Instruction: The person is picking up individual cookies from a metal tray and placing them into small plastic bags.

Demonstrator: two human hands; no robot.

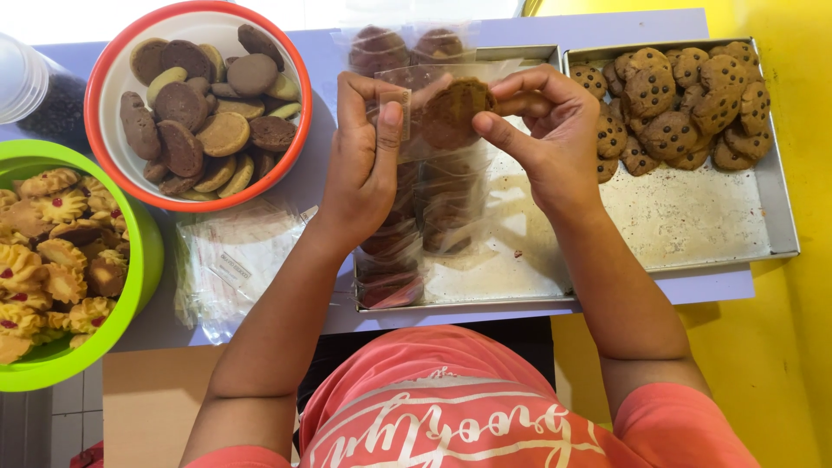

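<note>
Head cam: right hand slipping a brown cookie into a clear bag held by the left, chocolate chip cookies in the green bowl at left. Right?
Not quite. The head view shows the chocolate chip cookies in the metal tray at right. The green bowl holds pale swirl cookies with red centres. The rest stands: the right hand puts a brown cookie into the clear bag held by the left hand.

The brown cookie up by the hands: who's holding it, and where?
The right hand pinches the brown cookie by its right edge; the left hand holds a clear plastic bag by its top.
</note>
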